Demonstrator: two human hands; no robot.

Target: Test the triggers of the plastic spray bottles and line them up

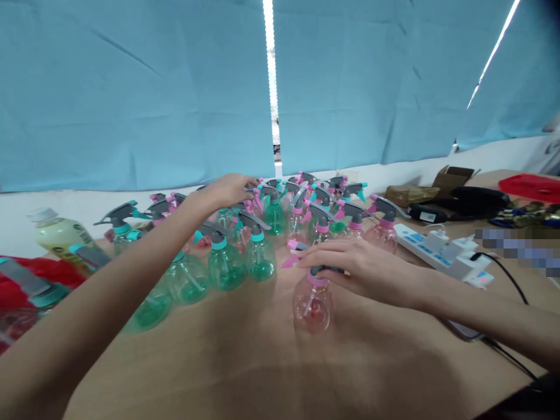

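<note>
My right hand (pixel 356 265) is wrapped over the grey and pink spray head of a pink spray bottle (pixel 312 306), which stands upright on the wooden table (pixel 262 361). Farther back and to the left, my left hand (pixel 234 189) reaches over the group of bottles, its fingertips at a spray head; whether it grips one is hard to tell. Between my arms stand green spray bottles (pixel 226 265) with turquoise collars. Several more pink and green bottles, one of them a pink bottle (pixel 382 233), stand crowded toward the wall.
A drink bottle (pixel 61 236) and red plastic (pixel 56 268) are at the left. To the right lie a white power strip (pixel 437 248) with plugs and a black cable, an open cardboard box (pixel 452 178), black items and a red bag (pixel 531 188). Blue cloth (pixel 175 87) hangs behind.
</note>
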